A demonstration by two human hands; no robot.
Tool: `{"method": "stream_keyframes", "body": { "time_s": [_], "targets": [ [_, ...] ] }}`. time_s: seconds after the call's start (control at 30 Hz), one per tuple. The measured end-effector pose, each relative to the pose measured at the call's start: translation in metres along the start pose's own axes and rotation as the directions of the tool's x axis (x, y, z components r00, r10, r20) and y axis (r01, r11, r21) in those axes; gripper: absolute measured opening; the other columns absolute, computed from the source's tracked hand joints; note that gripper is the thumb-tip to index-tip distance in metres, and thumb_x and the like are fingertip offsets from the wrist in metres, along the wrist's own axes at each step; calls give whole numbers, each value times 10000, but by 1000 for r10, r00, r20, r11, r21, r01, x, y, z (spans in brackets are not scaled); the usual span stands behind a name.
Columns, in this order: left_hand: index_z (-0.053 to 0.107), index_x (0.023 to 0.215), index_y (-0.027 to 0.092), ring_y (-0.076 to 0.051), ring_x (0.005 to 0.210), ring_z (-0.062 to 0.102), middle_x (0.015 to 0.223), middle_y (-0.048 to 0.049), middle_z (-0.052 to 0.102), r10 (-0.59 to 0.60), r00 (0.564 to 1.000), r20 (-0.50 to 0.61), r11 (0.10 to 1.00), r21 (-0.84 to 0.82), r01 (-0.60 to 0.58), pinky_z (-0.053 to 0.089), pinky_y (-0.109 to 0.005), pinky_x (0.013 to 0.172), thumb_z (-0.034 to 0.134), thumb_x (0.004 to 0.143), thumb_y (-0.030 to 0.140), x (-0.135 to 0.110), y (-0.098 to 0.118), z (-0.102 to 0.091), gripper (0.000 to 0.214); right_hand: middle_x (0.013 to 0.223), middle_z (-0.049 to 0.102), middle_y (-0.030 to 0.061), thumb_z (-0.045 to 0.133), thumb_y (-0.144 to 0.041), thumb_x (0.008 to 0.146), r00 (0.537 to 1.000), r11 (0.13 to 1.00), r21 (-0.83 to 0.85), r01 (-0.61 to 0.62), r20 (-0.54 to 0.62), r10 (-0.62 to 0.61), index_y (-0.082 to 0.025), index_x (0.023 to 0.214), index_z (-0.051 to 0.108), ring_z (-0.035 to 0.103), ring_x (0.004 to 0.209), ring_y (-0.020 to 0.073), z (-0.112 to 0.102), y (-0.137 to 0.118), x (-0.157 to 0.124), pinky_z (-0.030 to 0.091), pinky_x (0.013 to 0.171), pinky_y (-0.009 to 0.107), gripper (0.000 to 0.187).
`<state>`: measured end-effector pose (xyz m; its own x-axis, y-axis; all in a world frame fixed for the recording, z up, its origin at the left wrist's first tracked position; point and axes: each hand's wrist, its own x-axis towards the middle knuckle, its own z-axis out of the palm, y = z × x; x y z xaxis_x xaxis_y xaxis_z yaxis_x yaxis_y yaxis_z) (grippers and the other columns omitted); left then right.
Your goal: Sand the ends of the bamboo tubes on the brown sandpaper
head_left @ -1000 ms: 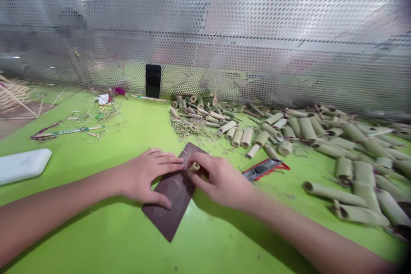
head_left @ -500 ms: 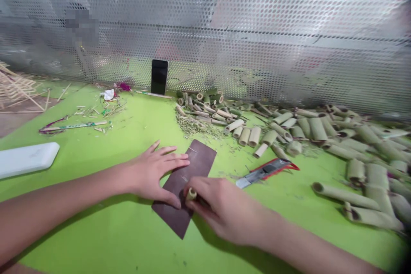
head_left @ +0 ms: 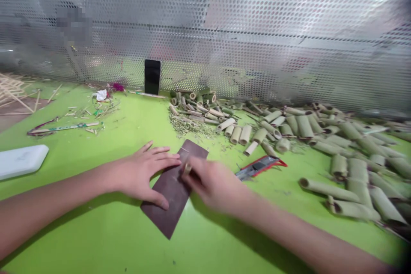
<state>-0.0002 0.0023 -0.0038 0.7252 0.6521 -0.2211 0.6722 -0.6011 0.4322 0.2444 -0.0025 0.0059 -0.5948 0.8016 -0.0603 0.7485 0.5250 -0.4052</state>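
On the green work table [head_left: 96, 233], front and centre, a sheet of dark brown sandpaper [head_left: 163, 209] lies at a slant, one corner pointing toward the wearer. Left hand [head_left: 144, 173] is palm down at the sheet's left edge, fingers [head_left: 160, 156] spread wide and flat, thumb [head_left: 157, 199] pressing on the abrasive face. Right hand [head_left: 208, 182] is motion-blurred, fingers [head_left: 197, 171] drawn narrow in a pinch around a short bamboo tube section [head_left: 188, 168]. That section sits over the sheet's upper middle, mostly hidden by the fingers; contact with the abrasive cannot be confirmed through the blur. Just right of the sheet lies a utility knife [head_left: 260, 167] with a red and grey body, its metal blade end toward the hand. Farther right and behind, cut green bamboo tubes [head_left: 305, 127] lie in a loose, scattered heap, with larger lengths [head_left: 327, 190] near the right table edge. Pale bamboo shavings [head_left: 186, 124] form a small drift beside the heap's left end. To the left are a white plastic slab [head_left: 21, 162], a long printed strip [head_left: 64, 127], and scattered bamboo splinters [head_left: 96, 111]. A black phone [head_left: 152, 77] stands upright at the back, against a perforated metal screen [head_left: 205, 21]. Crumpled white paper [head_left: 101, 95] and a purple scrap [head_left: 118, 87] lie nearby.
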Motion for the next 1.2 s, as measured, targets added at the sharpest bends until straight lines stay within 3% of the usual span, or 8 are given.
{"method": "stream_keyframes", "body": {
  "time_s": [0.1,0.2,0.37,0.47,0.63,0.83,1.03,1.2],
  "targets": [
    [326,1587,315,-384,1555,181,1666,-58,274,30,999,14,1000,-8,-30,73,-671,1255,734,771,692,-4,-2,-7,987,772,671,33,554,-197,951,986,982,93,162,28,-165,-181,855,576,590,620,147,-1,-3,-6,425,584,266,100],
    [409,1548,301,-391,1537,238,1643,-77,334,61,998,35,998,0,-61,73,-666,1256,771,729,699,-9,-6,-13,980,781,702,26,542,-204,957,996,984,163,77,-63,-67,-183,974,642,614,624,148,-4,2,-6,432,589,265,103],
    [634,1312,227,-359,1445,418,1519,-119,519,75,980,-182,996,-27,-82,114,-596,1273,671,819,738,-4,-9,-7,711,899,732,47,559,-225,953,980,971,155,183,-111,-167,-184,1029,659,654,714,162,0,15,0,465,642,275,132],
    [522,1454,242,-348,1455,409,1552,-119,483,99,977,-189,994,-26,-106,128,-600,1266,651,845,726,1,-10,1,789,900,718,64,556,-243,973,966,969,59,240,-108,-233,-177,997,660,660,757,180,3,18,3,472,676,289,125],
    [395,1554,299,-351,1520,301,1615,-79,391,77,990,-118,996,-45,-82,54,-646,1257,615,865,738,3,-14,5,846,815,697,54,534,-226,995,996,997,66,33,-82,-27,-167,957,632,630,669,166,6,6,2,448,598,268,120],
    [287,1597,329,-339,1559,195,1649,-48,306,61,997,-57,996,-55,-64,10,-664,1248,597,872,745,4,-15,3,891,812,682,53,539,-195,992,995,994,27,104,-13,-103,-171,913,602,617,673,155,6,-6,5,442,611,264,104],
    [324,1580,352,-347,1556,200,1634,-43,344,69,995,-77,994,-75,-75,-2,-682,1237,640,860,717,5,-15,3,867,814,682,36,579,-223,992,993,997,19,79,89,-80,-181,875,583,611,652,148,5,-10,7,396,584,254,125],
    [323,1581,358,-356,1557,191,1646,-42,317,48,998,-50,997,-61,-51,5,-683,1236,649,857,707,6,-14,1,867,825,681,57,528,-169,999,1000,986,-169,10,14,-8,-169,897,596,608,652,157,8,-14,6,383,587,268,123]
  ]
}}
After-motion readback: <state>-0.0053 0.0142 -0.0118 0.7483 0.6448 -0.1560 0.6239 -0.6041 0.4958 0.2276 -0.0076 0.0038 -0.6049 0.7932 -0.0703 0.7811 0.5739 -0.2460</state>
